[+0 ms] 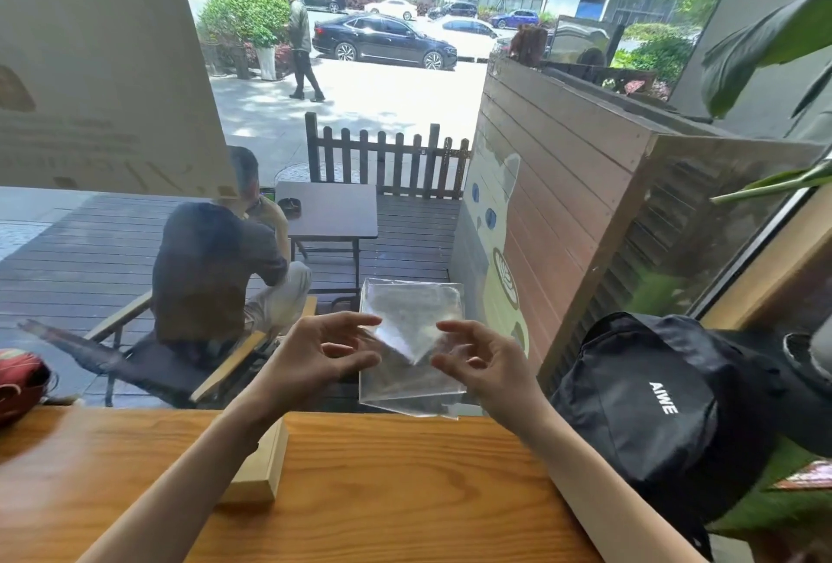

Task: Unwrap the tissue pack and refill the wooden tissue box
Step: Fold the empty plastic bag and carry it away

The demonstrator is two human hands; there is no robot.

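An empty clear plastic wrapper (pixel 412 337) hangs in the air above the far edge of the wooden counter (pixel 382 486). My left hand (pixel 324 351) touches its left side with thumb and fingertips. My right hand (pixel 488 362) holds its right side, fingers curled over the film. A pale wooden box part (pixel 261 468), flat and rectangular, lies on the counter under my left forearm. I see no tissues in view.
A black backpack (pixel 653 409) stands at the counter's right end, close to my right arm. A red object (pixel 20 382) sits at the left edge. A window runs behind the counter; a person sits outside on a chair. Plant leaves (pixel 765 40) hang at upper right.
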